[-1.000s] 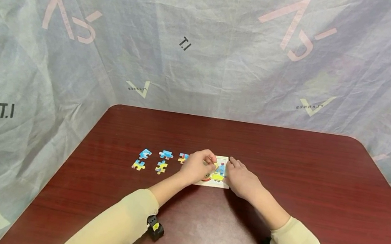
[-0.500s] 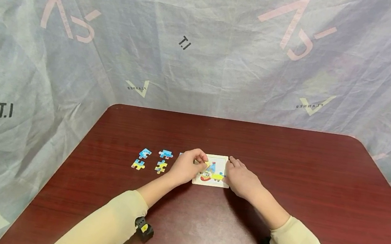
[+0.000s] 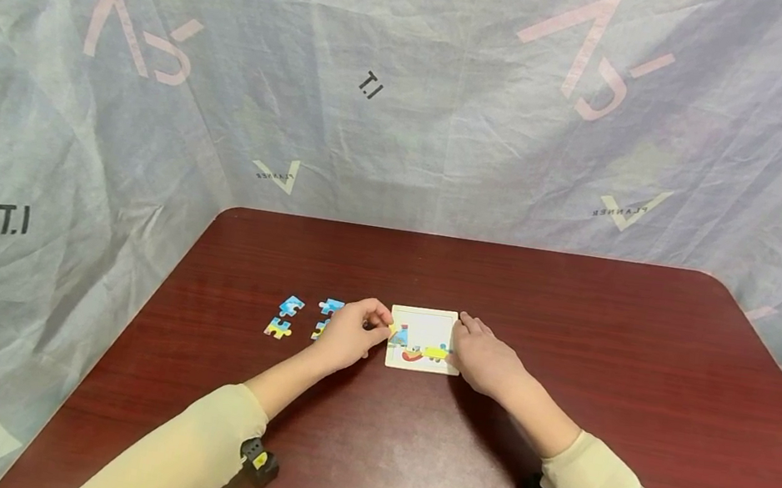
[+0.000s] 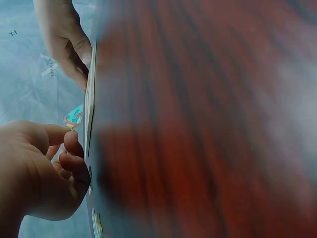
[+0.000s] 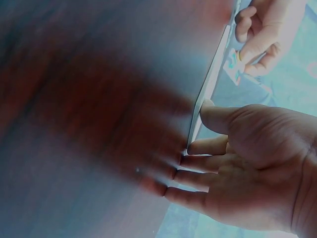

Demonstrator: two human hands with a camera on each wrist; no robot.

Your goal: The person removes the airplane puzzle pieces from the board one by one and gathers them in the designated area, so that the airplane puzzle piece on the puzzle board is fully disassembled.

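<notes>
My left hand (image 3: 347, 334) pinches a jigsaw piece (image 3: 399, 335) between thumb and index finger. The piece is blue with yellow and red bits, and it overlaps the left part of the puzzle board (image 3: 418, 366) in the head view. In the left wrist view the piece (image 4: 74, 115) is held up on edge, beside the thin side of the board. My right hand (image 3: 488, 358) lies along the board's right edge with straight fingers. Its thumb (image 5: 215, 118) touches the board's rim in the right wrist view. Printed pictures in red and yellow show on the board's white inside.
Several loose jigsaw pieces lie left of the board, among them a blue one (image 3: 291, 306) and a yellow-blue one (image 3: 278, 328). My left hand partly covers others (image 3: 332, 306). The dark red table (image 3: 579, 306) ends at a grey cloth wall (image 3: 404, 153).
My left hand has drawn left across the board with the pinched piece, uncovering more of the board and covering some loose pieces. The right hand has stayed at the board's edge.
</notes>
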